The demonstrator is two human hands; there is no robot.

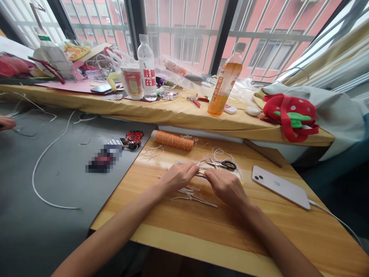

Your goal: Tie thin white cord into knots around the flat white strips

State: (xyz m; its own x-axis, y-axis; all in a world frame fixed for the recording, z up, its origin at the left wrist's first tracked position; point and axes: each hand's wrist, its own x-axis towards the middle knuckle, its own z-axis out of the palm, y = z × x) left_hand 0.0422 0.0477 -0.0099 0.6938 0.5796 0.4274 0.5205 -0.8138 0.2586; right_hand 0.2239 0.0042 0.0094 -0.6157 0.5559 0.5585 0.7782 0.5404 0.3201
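Over the wooden table, my left hand (179, 177) and my right hand (226, 186) are close together, fingers pinched. Between them runs a thin cord (201, 175) with blue, red and yellow on it; both hands grip it, and its exact kind is too small to tell. Just behind my right hand lie scissors (229, 165) with black handles, beside a loose tangle of white string (219, 153). Cut pieces of white cord (198, 199) are scattered below and between the hands. Farther back, a spool of orange thread (174, 140) rests on its side.
A phone (281, 186) with a cable lies right on the table (184, 234), near a brown stick (262, 152). Bottles, a cup (133, 82), pliers (196, 102) and a red bag (291, 111) crowd the windowsill. Another person's hand (6, 123) shows at the grey left table.
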